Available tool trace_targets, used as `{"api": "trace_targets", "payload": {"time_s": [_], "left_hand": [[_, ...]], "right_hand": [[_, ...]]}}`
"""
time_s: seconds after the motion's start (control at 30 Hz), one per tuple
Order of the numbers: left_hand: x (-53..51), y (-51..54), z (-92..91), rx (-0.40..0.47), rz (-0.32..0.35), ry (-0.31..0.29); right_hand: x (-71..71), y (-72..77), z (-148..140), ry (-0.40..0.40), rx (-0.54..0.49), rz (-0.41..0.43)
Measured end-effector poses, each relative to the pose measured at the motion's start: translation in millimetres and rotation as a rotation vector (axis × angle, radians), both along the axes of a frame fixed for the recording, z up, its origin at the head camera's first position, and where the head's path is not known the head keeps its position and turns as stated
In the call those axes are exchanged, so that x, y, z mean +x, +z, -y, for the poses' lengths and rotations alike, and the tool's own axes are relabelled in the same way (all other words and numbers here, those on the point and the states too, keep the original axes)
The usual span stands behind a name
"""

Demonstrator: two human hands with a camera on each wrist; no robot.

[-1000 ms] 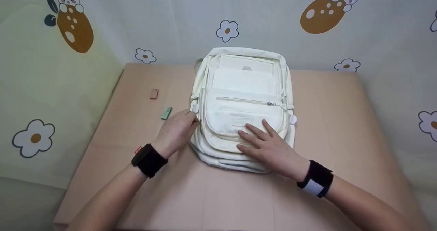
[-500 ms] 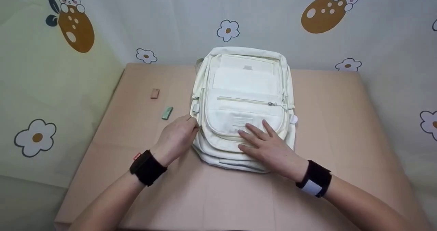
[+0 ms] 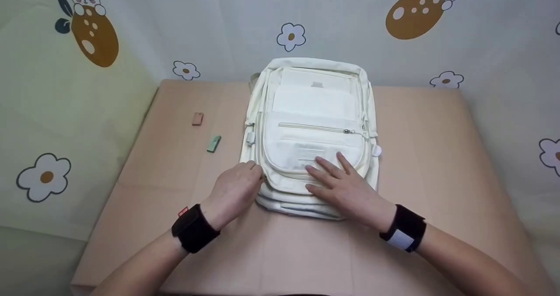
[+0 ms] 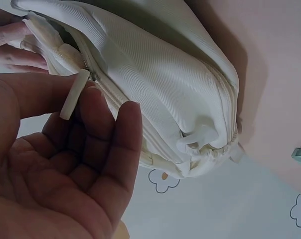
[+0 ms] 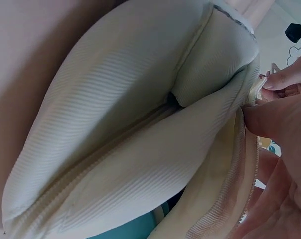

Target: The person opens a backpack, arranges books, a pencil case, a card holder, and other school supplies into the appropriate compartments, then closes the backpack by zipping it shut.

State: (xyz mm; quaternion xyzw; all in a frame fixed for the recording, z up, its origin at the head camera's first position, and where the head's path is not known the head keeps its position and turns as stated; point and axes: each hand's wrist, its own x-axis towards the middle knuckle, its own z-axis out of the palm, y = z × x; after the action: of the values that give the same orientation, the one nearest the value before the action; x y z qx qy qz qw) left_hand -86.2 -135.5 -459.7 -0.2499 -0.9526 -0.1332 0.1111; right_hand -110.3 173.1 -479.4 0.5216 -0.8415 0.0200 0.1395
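A cream backpack point(image 3: 315, 99) lies on its back, front pockets up. At its lower left side my left hand point(image 3: 236, 191) pinches a zipper pull; in the left wrist view the pale pull tab point(image 4: 75, 94) sits between thumb and index finger of the left hand point(image 4: 66, 154), beside the zipper point(image 4: 108, 89). My right hand point(image 3: 350, 191) lies spread with fingers apart on the lower front of the bag. In the right wrist view the right hand point(image 5: 285, 149) rests by an unzipped edge point(image 5: 250, 189), and something teal point(image 5: 130, 228) shows inside the opening.
A pink block point(image 3: 197, 119) and a green block point(image 3: 214, 144) lie on the pink-covered table point(image 3: 175, 165), left of the bag. Behind the table hangs a pale curtain point(image 3: 341, 33) printed with flowers and rabbits.
My left hand has moved down along the bag's left side and slightly right, with the zipper pull in its fingers. My right hand has stayed in place on the bag.
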Motion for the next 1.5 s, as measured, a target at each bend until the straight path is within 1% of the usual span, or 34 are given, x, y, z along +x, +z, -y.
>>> {"api": "trace_targets", "payload": {"time_s": [0.1, 0.17, 0.23, 0.37, 0.47, 0.6, 0.7, 0.83, 0.93, 1.03, 1.2, 1.33, 1.5], "left_hand": [[-0.3, -1.2, 0.0, 0.009, -0.009, 0.007], [-0.7, -1.8, 0.6, 0.013, -0.006, 0.007], [-1.0, -2.6, 1.3, 0.017, 0.002, 0.005], [-1.0, -3.3, 3.0, 0.032, 0.01, 0.003], [-0.7, -3.8, 4.4, 0.043, 0.002, 0.0], [-0.3, -4.8, 6.6, 0.05, -0.007, 0.002], [0.4, -5.3, 8.4, 0.056, -0.008, 0.003], [1.4, -5.3, 9.4, 0.06, 0.0, 0.004], [2.3, -4.7, 8.9, 0.055, 0.014, 0.014], [3.3, -3.9, 8.1, 0.055, 0.026, 0.02], [5.0, -3.6, 5.7, 0.062, 0.015, 0.017], [9.1, -3.9, 0.7, 0.063, 0.003, -0.004], [17.9, -6.2, -11.2, 0.056, -0.023, -0.056]], "right_hand": [[-0.8, -0.5, -1, 0.007, -0.013, 0.005], [-0.9, -0.4, -3, 0.021, -0.045, 0.014], [-0.8, 0.6, -6, 0.044, -0.1, 0.021], [-0.2, 5.7, -15, 0.093, -0.243, 0.017], [0.6, 10.3, -26, 0.095, -0.325, 0.007], [3.0, 10.8, -41, 0.059, -0.373, 0.0], [5.4, 5.6, -50, 0.037, -0.373, 0.007], [7.3, -4.9, -58, 0.032, -0.338, 0.038], [7.4, -12.5, -60, 0.03, -0.306, 0.044], [7.9, -17.3, -60, 0.023, -0.279, 0.051], [8.5, -22.3, -61, -0.004, -0.242, 0.085], [8.5, -23.8, -61, -0.014, -0.232, 0.087], [8.1, -24.4, -60, -0.009, -0.239, 0.078]]}}
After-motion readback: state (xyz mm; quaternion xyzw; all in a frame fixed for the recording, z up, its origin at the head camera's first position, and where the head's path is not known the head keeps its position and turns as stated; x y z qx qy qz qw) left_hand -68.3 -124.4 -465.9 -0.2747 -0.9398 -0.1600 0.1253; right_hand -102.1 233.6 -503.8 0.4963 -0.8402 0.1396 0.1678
